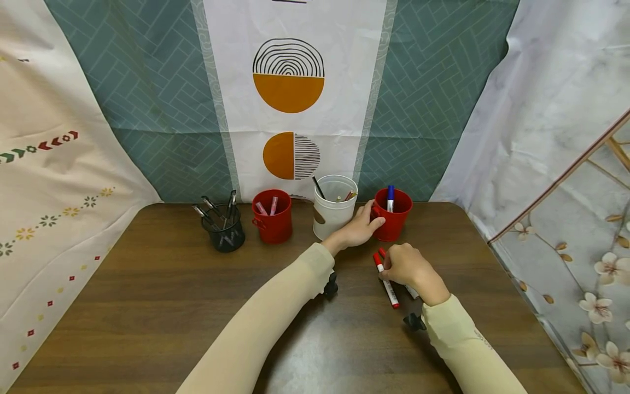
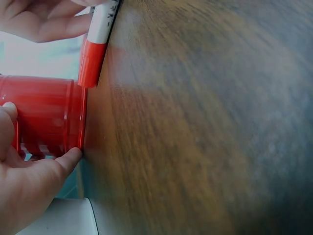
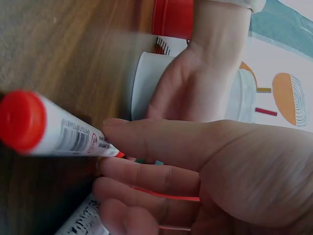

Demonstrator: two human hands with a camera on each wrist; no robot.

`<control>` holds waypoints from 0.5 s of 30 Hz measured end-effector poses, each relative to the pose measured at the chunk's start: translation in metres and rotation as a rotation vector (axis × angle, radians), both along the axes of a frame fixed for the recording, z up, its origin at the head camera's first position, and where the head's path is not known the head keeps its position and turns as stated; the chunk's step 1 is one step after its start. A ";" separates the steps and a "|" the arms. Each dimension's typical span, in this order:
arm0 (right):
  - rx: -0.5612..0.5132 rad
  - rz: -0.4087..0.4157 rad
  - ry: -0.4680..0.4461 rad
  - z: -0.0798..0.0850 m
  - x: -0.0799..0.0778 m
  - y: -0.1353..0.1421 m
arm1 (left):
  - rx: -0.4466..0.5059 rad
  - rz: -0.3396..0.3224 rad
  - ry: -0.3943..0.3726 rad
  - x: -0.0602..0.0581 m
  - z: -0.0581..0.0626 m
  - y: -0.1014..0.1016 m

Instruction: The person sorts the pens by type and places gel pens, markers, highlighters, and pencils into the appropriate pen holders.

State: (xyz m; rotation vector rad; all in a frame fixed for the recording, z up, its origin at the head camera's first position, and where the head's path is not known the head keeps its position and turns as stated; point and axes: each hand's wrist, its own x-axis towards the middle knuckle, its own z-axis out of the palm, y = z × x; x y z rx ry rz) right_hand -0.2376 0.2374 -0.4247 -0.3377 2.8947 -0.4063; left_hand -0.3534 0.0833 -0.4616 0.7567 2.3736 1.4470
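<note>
My left hand (image 1: 358, 229) holds the side of the right-hand red bucket (image 1: 394, 229), thumb in front; its other fingers are partly hidden. A blue-capped marker (image 1: 390, 201) stands in that bucket. My right hand (image 1: 408, 268) is over the table just in front, pinching a red-and-white marker (image 3: 73, 129) between thumb and index finger. Beneath the same hand lies a second red-and-white marker (image 1: 412, 292), mostly covered by the fingers. In the left wrist view the red cap (image 2: 92, 63) of a marker shows close to the bucket.
A white bucket (image 1: 331, 221) with a black pen and pencils stands left of my left hand. Further left are another red bucket (image 1: 275, 230) with two pink sticks and a black cup (image 1: 226, 241) of pens. Fabric hangs behind the wooden table (image 1: 147, 317).
</note>
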 end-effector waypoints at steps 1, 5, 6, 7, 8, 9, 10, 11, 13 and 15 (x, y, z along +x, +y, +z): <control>0.005 -0.004 -0.005 -0.001 0.000 -0.001 | 0.001 -0.002 0.000 0.000 0.000 0.000; -0.006 0.008 -0.005 -0.004 -0.001 -0.004 | -0.001 -0.005 0.003 -0.001 -0.001 0.000; -0.011 0.012 -0.004 -0.005 -0.001 -0.005 | -0.001 -0.005 0.004 -0.001 -0.001 0.000; -0.015 0.015 -0.004 -0.005 -0.001 -0.005 | 0.000 -0.006 0.005 -0.001 -0.001 0.000; -0.017 0.018 -0.002 -0.006 -0.001 -0.006 | 0.001 -0.005 0.005 -0.001 -0.001 0.000; -0.020 0.020 0.000 -0.006 -0.002 -0.006 | 0.003 -0.005 0.006 -0.001 -0.002 0.000; -0.022 0.022 -0.002 -0.006 -0.002 -0.006 | 0.004 -0.005 0.006 -0.001 -0.002 0.000; -0.023 0.022 -0.003 -0.006 -0.002 -0.006 | 0.005 -0.004 0.007 -0.001 -0.002 0.000; -0.036 0.024 -0.014 -0.006 -0.002 -0.005 | 0.007 -0.001 0.007 -0.001 -0.002 0.001; -0.069 0.026 -0.037 -0.003 -0.002 -0.003 | 0.009 0.001 0.008 -0.002 -0.003 0.001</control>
